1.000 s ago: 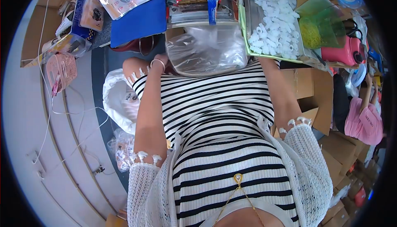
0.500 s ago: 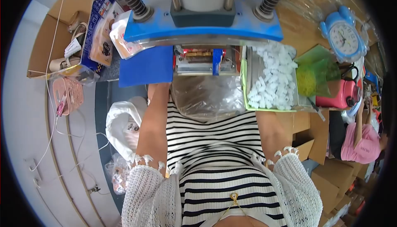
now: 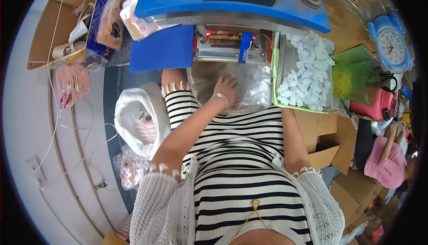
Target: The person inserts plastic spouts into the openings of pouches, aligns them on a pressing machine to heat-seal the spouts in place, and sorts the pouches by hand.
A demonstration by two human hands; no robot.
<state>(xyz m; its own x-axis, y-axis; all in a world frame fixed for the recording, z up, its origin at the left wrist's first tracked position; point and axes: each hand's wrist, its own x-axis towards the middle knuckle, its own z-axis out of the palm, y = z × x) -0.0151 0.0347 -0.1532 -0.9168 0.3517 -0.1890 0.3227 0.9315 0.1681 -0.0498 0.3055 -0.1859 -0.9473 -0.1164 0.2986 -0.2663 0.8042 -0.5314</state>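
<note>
My left hand (image 3: 227,90), with a ring on one finger and a band at the wrist, rests on a clear plastic bag (image 3: 256,82) across my lap. Its fingers bend down into the crinkled film and look closed on it, their tips partly hidden. My right forearm (image 3: 294,131) runs under the green-rimmed tray (image 3: 274,73), which hides the right hand. White ribbed plastic pieces (image 3: 307,73) fill that tray. Just beyond the bag, a metal fixture (image 3: 223,49) holds a brown-and-red item and a blue wrapper (image 3: 245,47) beneath the press.
A blue press plate (image 3: 232,11) hangs overhead. At left are a blue sheet (image 3: 161,49), a white sack (image 3: 127,111) and a pink basket (image 3: 78,82). At right stand a blue alarm clock (image 3: 392,44), a red bottle (image 3: 372,104) and cardboard boxes (image 3: 345,147). Another person (image 3: 385,162) is farther right.
My left hand has come out from under the blue sheet and moved right onto the plastic bag. The right forearm still reaches under the tray. The view has shifted slightly.
</note>
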